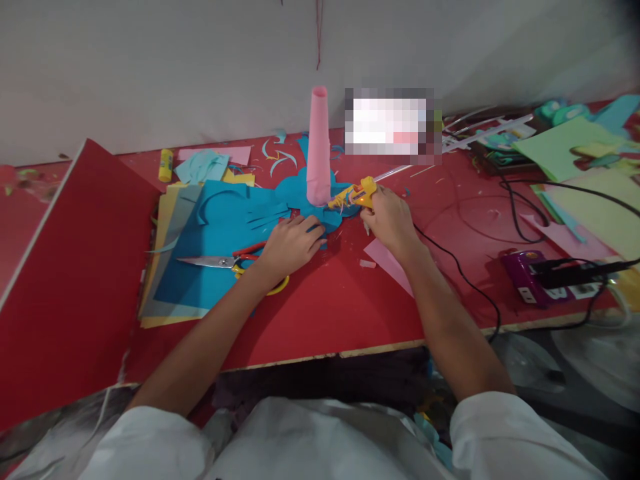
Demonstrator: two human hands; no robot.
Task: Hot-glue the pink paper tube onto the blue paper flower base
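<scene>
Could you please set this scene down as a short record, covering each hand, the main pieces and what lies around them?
Left hand: fingers at the near edge of a blue paper shape
Right hand: holds a yellow glue gun, tip near the pink tube's base
Pink tube: upright on the blue paper shape, narrower at the top
Scissors: lying on a blue sheet, partly hidden by the left forearm
Right side: purple socket block with something black plugged in
Surface: red table
</scene>
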